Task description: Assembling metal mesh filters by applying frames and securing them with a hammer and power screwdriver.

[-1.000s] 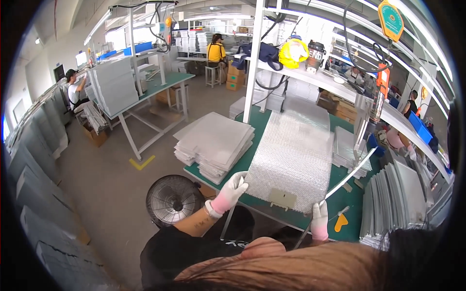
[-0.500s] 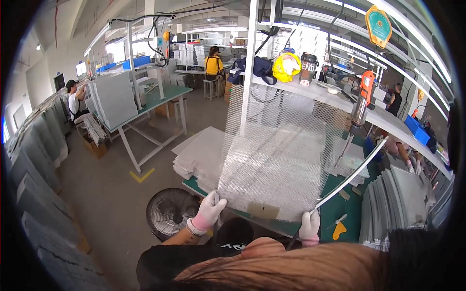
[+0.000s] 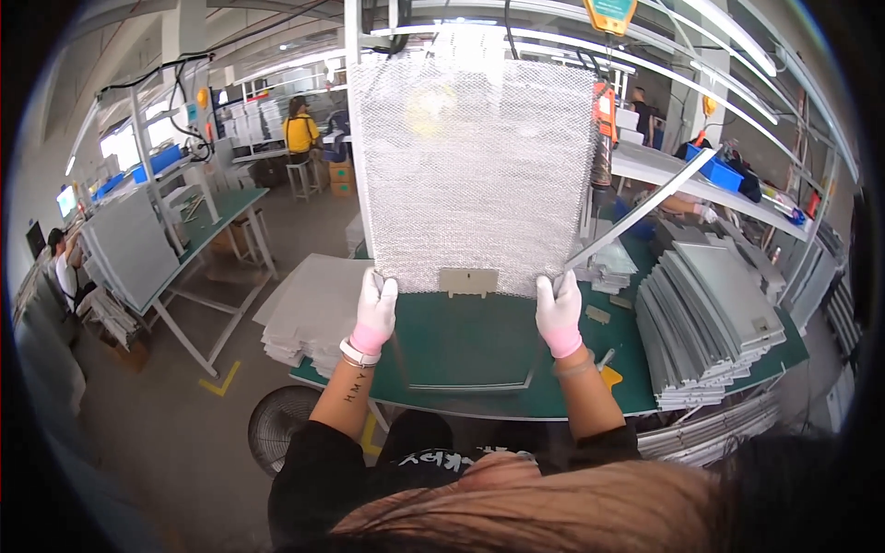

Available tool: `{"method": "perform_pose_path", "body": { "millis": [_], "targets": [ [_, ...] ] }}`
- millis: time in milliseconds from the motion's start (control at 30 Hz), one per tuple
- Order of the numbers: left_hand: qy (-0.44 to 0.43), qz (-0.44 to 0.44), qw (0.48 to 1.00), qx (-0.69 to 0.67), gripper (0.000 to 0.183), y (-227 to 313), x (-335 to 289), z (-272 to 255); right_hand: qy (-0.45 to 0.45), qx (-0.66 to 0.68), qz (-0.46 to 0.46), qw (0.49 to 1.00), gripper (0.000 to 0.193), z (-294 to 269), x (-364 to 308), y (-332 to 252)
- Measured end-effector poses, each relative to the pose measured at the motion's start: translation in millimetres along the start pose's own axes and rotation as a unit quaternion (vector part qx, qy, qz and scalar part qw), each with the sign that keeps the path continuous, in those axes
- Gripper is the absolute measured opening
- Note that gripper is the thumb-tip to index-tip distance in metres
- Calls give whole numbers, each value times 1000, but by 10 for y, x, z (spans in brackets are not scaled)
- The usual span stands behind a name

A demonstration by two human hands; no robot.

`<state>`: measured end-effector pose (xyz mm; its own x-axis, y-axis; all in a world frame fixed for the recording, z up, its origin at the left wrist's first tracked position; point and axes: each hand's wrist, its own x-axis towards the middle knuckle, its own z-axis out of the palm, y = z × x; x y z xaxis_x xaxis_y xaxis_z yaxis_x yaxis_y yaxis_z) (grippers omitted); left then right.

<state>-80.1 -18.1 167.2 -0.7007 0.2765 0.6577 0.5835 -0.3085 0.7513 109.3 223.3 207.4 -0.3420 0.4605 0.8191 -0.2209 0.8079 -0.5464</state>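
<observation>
I hold a silvery metal mesh panel (image 3: 479,194) upright in front of me by its two lower corners. My left hand (image 3: 373,311), in a white and pink glove, pinches the lower left corner. My right hand (image 3: 559,315), gloved alike, grips the lower right corner. A long pale metal strip (image 3: 645,205) slants up and right from that same hand. At the middle of the mesh's lower edge sits a small beige plate (image 3: 468,281). Below it, a thin metal frame (image 3: 470,386) lies on the green tabletop (image 3: 461,341); its far part is hidden behind the mesh.
Flat white panels (image 3: 318,300) are stacked at the left, and grey framed panels (image 3: 705,313) lean in a row at the right. A yellow tool (image 3: 610,376) lies near my right forearm. An orange power screwdriver (image 3: 604,115) hangs behind the mesh. A floor fan (image 3: 277,429) stands lower left.
Both hands have raised the mesh panel from a slanted pose to nearly upright and moved it forward from my body. The metal strip has come up with my right hand. My view has turned right.
</observation>
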Motion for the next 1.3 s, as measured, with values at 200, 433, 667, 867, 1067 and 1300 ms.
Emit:
{"method": "perform_pose_path", "body": {
  "millis": [200,433,667,867,1067,1300],
  "targets": [
    [-21,-26,999,1,17,-186,-26,112,21,48,10,999,17,42,-150,274],
    [-26,45,996,-75,28,-190,-99,213,32,130,115,984,25,-35,-247,517],
    [-96,-79,989,-77,34,-115,-168,91,11,102,107,989,24,-132,-267,509],
    [21,-6,999,-33,11,-4,-194,252,30,57,57,996,25,-132,-380,453],
    [0,-51,999,10,35,-220,-324,217,-39,131,105,985,19,-114,-492,526],
    [-64,-99,991,69,34,-782,-909,7,-127,125,160,971,36,-183,-1158,844]
  ]
}}
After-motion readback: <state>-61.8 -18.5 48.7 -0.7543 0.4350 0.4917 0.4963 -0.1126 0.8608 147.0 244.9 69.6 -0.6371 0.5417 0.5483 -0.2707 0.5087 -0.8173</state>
